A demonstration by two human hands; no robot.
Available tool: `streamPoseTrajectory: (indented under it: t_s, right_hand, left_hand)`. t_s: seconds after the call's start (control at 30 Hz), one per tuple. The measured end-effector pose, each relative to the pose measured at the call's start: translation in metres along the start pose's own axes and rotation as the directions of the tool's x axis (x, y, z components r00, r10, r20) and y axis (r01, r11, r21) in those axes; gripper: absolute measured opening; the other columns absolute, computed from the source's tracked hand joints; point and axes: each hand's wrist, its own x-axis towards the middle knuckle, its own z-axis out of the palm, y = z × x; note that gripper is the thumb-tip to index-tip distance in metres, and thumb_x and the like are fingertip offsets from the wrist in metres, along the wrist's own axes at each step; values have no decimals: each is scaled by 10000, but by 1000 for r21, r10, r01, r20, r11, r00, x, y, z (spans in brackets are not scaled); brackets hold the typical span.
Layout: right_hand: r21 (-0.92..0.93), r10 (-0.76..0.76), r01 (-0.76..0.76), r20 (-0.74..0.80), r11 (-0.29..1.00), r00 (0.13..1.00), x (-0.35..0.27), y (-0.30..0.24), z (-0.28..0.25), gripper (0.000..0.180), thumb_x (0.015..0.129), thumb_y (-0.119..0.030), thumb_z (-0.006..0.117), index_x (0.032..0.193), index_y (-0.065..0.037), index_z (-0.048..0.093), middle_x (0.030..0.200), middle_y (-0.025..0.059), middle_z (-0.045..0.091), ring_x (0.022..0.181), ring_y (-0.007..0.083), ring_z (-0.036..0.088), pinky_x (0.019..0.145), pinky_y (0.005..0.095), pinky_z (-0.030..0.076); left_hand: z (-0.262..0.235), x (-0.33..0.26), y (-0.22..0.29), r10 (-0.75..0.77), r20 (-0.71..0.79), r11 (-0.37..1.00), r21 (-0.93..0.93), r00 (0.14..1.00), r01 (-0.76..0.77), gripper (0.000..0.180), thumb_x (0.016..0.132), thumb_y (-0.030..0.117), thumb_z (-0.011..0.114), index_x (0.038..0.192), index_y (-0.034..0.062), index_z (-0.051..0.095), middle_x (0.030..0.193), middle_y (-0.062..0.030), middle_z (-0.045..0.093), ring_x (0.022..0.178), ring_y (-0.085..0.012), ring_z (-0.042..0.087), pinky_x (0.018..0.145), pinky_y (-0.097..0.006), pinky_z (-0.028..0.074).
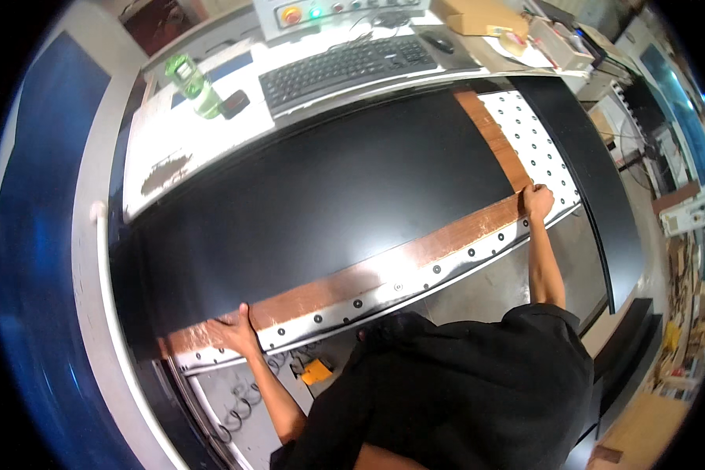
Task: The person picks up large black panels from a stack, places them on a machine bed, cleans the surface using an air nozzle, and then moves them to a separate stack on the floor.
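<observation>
A black panel (321, 196) with wood-brown edges lies on a white bed (522, 125) dotted with black studs. The left hand (236, 333) rests on its near-left edge, fingers spread apart; the right hand (538, 200) is curled at the near-right corner, its grip impossible to tell. Beyond, a keyboard (348, 66) and green bottle (194, 88) occupy a white desk (160, 139).

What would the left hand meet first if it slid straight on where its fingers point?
Probably the black panel, just past the brown strip under the left hand; depth is unclear.
</observation>
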Motion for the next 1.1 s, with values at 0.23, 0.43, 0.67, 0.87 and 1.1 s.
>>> streamPoseTrajectory:
  t_s: [0.23,0.43,0.67,0.87,1.1]
  right_hand:
    - [335,-340,345,-75,877,938,-33,-3,-4,396,944,-309,617,1003,62,742,918,260,720,863,419,683,801,491,518]
    - [31,-730,729,63,683,681,-59,27,0,553,1023,-486,512,1427,-111,564,1487,244,478,1344,422,472,1090,518,378]
    - [80,-690,690,194,720,697,-38,22,8,623,986,-575,517,1469,-183,506,1583,135,392,1449,376,364,1145,610,228]
    - [289,-746,694,140,660,651,-31,12,2,578,948,-417,675,1334,8,612,1501,246,459,1376,404,451,1118,495,377]
    - [291,-739,684,169,669,652,-32,12,2,584,955,-410,669,1342,22,604,1505,245,454,1384,395,444,1131,494,366]
  left_hand:
    - [16,2,-58,4,-86,1000,-19,996,-6,1160,751,571,825,1499,-133,287,1578,-356,254,1498,-457,197,1239,-490,82]
    - [-15,-2,-14,-77,-38,994,70,996,79,1172,747,587,804,1490,-156,283,1587,-329,269,1519,-407,203,1246,-452,114]
    - [-9,-7,-2,-149,-35,966,209,988,153,1203,727,653,772,1510,-125,293,1611,-293,254,1533,-368,193,1234,-548,-10]
    - [-8,-2,4,-137,-27,971,195,990,139,1179,724,606,796,1504,-129,304,1612,-294,251,1528,-370,207,1232,-551,-4]
    - [-9,-2,0,-139,-16,967,211,990,139,1199,721,611,795,1510,-133,285,1618,-291,241,1531,-363,204,1230,-557,-5]
